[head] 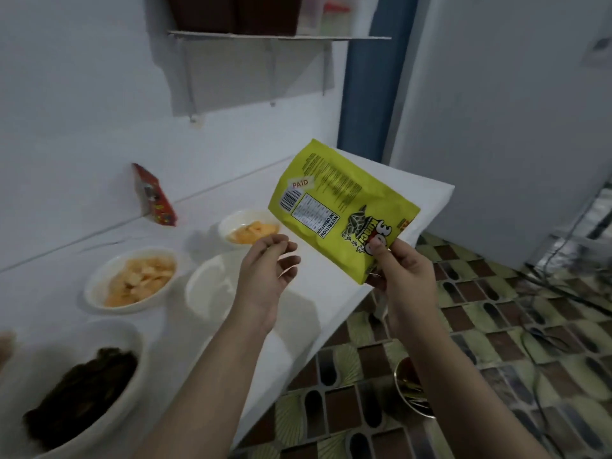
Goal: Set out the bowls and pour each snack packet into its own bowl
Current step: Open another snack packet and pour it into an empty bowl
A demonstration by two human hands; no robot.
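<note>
My right hand (402, 270) grips a yellow-green snack packet (341, 207) by one corner and holds it upside down above the table's right edge. My left hand (270, 271) hovers just left of the packet, fingers loosely curled with nothing in them. Under my left hand sits an empty white bowl (207, 289). Two white bowls hold orange-yellow chips, one at the left (96, 289) and one further back (228, 223). A near bowl (132, 342) at the bottom left holds dark brown snacks.
A red snack packet (154, 197) leans against the wall at the back of the white table (331, 313). A wall shelf (278, 36) hangs above. A metal bowl (409, 389) with utensils and some cables lie on the patterned floor at the right.
</note>
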